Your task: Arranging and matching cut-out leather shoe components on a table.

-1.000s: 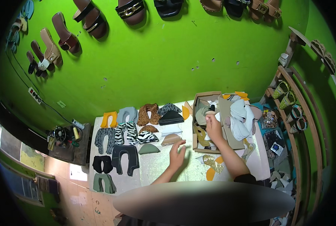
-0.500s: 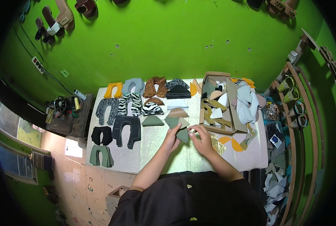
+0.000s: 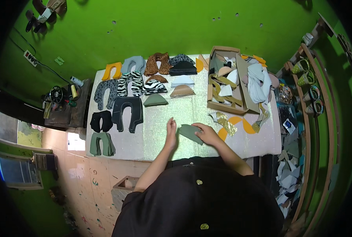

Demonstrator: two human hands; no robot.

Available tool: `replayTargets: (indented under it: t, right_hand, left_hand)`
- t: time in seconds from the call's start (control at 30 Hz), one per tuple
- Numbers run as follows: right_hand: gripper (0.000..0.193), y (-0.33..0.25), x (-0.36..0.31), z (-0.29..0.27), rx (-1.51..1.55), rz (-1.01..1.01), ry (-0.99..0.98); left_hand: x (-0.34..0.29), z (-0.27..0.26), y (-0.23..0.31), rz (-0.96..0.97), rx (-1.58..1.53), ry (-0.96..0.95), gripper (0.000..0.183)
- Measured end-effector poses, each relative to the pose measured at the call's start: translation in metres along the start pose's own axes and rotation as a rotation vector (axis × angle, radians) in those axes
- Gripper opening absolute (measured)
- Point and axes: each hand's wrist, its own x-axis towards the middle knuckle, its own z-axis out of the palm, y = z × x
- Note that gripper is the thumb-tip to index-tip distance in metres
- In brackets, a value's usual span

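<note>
Pinched between thumb and fingers in the grip of the right hand (image 3: 207, 135), an olive-green half-round piece of smooth sheet material (image 3: 190, 132) hangs over a pale, shimmering tabletop (image 3: 156, 122), to the left of an open-topped brown cardboard box (image 3: 223, 106) and nearer the person. Farther left of the box, the person's left hand (image 3: 170, 129) stands edge-on just beside the piece, its grip narrow, fingers extended and free of the green material.

Tangled scraps in mustard, white and tan fill the box. Just in front of it lie a curved strip of glittery gold material (image 3: 230, 128) and a flat orange half-round piece (image 3: 248, 125); against its right side, a crumpled heap of soft pale-grey material (image 3: 259, 83). Left of the box sit neat stacks: tan half-rounds (image 3: 182, 91) with a fine texture, olive half-rounds (image 3: 156, 100) and zebra-striped half-rounds (image 3: 155, 87). Farther left are brown leopard-spotted U-shapes (image 3: 150, 68), and dark U-shapes (image 3: 122, 107) edged with a paler line. Beyond the tabletop, to the right of the box, a small blue-and-white packet (image 3: 289, 126) shows markings too small to read.
</note>
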Motion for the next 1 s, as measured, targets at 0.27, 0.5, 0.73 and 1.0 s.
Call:
replayTargets:
  t: [0.27, 0.5, 0.73, 1.0]
  right_hand:
    - [0.05, -0.009, -0.011, 0.002, -0.608, 0.089, 0.123]
    - [0.036, 0.004, -0.016, 0.015, -0.571, -0.083, 0.227]
    - [0.032, 0.015, -0.029, 0.015, -0.589, -0.186, 0.376]
    - [0.036, 0.012, -0.03, 0.015, -0.622, -0.212, 0.37]
  left_hand:
    - [-0.001, -0.004, 0.021, 0.386, 0.672, -0.187, 0.053]
    - [0.004, 0.021, 0.031, 0.624, 0.925, -0.306, 0.047]
    - [0.007, 0.013, 0.025, 0.647, 0.991, -0.448, 0.023]
    - [0.005, 0.017, 0.026, 0.883, 0.927, -0.327, 0.034]
